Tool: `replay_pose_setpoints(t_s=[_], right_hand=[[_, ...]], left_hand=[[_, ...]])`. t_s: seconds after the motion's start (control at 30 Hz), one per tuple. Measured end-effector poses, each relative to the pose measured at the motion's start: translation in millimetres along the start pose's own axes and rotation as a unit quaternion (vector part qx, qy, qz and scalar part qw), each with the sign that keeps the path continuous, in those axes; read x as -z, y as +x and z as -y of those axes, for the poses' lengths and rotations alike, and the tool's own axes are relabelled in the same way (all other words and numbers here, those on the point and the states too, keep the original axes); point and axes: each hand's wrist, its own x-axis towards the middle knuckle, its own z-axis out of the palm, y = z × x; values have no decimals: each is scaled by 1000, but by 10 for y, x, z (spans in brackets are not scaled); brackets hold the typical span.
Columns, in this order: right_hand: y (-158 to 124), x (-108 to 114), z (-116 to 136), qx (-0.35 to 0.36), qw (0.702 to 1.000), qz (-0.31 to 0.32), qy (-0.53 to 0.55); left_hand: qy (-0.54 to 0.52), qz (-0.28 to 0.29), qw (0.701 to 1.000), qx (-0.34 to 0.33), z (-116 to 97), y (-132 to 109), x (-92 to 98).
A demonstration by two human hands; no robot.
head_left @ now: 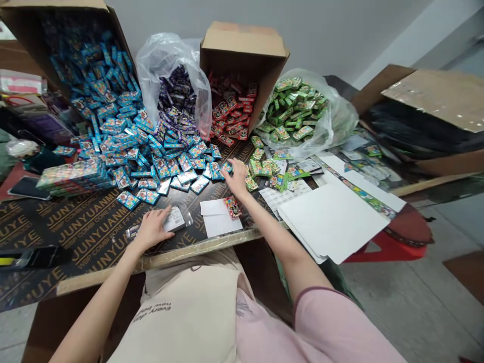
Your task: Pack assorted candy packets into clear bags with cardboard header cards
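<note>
At lower centre-left, the left hand [153, 228] holds a barcoded pack [176, 219] in wide grip; near centre, the right hand [236, 180] pinches a blue box [226, 167].

My left hand [153, 229] rests, fingers spread, against a white packet [175, 220] on the dark printed table [94, 247], my right hand [237, 178] touches a blue box [226, 168] near green boxes [266, 168], and nearer me a red box [232, 207] lies partly on white paper [217, 225]

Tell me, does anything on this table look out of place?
A lone reddish packet lies askew across the edge of the white paper, apart from the red packets in the carton. Blue packets look spilled, spreading across the tabletop.
</note>
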Motion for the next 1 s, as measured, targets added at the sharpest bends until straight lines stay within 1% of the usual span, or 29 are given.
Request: replay_pose_setpoints(t_s=[0.07,0.13,0.2,0.27,0.4,0.47,0.53,0.63,0.67,0.7,0.77,0.8,0.87,0.9,0.93,0.97,1.0], right_hand=[[439,24,-291,-39,997,22,-66],[829,8,-499,-56,990,73,-109],[1150,-45,-609,-62,983,119,-128],[1406,-128,-640,-65,980,140,-129],[1756,-296,-603,-77,982,129,-115],[1851,-322,-588,-81,983,121,-111],[1877,-290,-582,-85,983,117,-113],[1748,-204,-546,-80,988,73,-108],[1649,-188,-510,-61,995,6,-78],[1516,-183,-457,-45,997,-9,-63],[1145,-199,-299,-6,999,4,-32],[917,-212,-197,26,1000,15,-8],[422,-236,30,126,988,61,60],[181,-241,149,157,981,84,78],[-43,-239,265,179,974,106,91],[-243,-229,378,189,970,113,106],[-420,-209,486,189,968,107,128]], left_hand=[[26,35,999,-10,-45,28,14],[44,62,997,-28,-123,74,38],[66,92,993,-44,-219,135,69],[87,117,988,-42,-311,206,97],[99,137,985,-24,-415,321,102],[82,134,987,-21,-392,327,80],[56,113,992,-18,-307,278,59],[38,61,997,28,-107,112,42],[36,44,997,51,-41,42,35],[30,27,997,70,14,-31,25],[16,-14,996,88,76,-170,-12],[12,-43,995,89,77,-233,-38],[13,-107,991,86,28,-342,-105],[16,-135,987,85,-12,-389,-141],[17,-159,983,87,-55,-433,-176],[15,-178,980,92,-94,-474,-208],[12,-193,976,98,-127,-511,-234]])
